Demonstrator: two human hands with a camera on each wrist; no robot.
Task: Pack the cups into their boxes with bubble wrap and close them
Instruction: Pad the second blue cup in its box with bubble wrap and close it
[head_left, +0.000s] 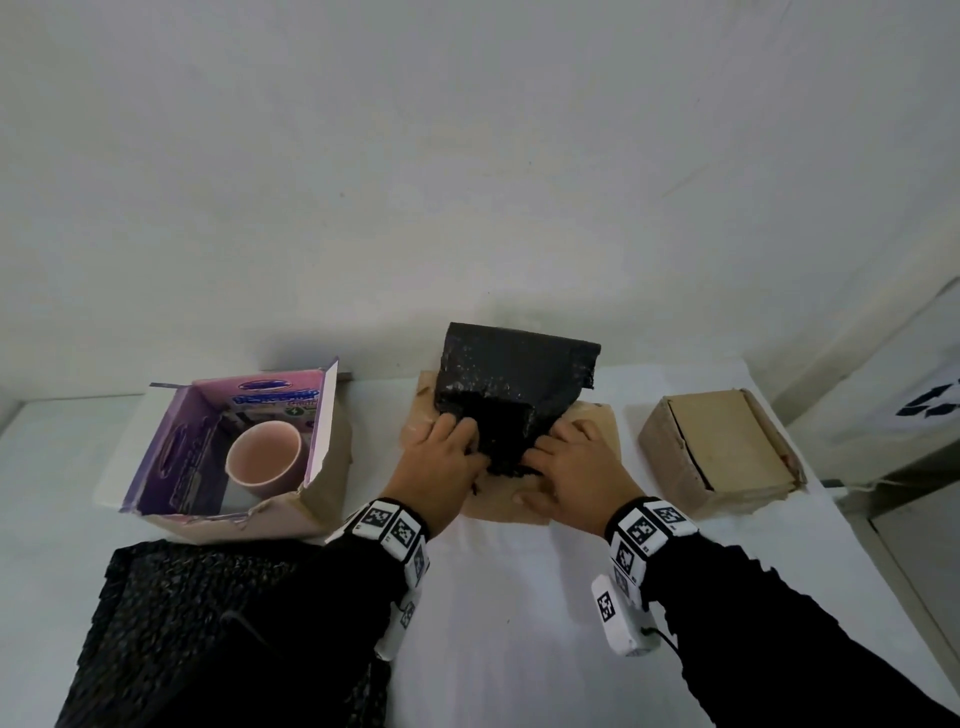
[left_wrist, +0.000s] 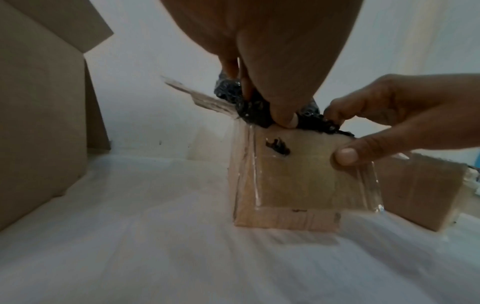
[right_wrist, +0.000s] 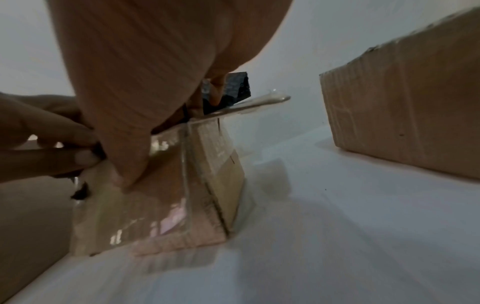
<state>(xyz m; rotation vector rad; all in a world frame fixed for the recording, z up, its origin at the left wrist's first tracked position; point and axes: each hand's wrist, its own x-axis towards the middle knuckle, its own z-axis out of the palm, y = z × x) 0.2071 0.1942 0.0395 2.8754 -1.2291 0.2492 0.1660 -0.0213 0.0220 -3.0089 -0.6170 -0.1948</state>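
White table (head_left: 498, 613) against a pale wall (head_left: 467, 156), both hands, left hand (head_left: 441, 457) and right hand (head_left: 576, 467), grasping black bubble wrap (head_left: 514, 384) in the middle box (head_left: 597, 421) near its far edge

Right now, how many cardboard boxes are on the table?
3: open purple-lined box holding the pink cup on the left, middle box under both hands, closed brown box on the right.

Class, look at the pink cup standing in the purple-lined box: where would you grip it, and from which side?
Grip the pink cup by its rim, coming from above. It stands upright, mouth open, and the walls of the purple-lined box close it in on the sides. No handle shows, so the rim is probably best.
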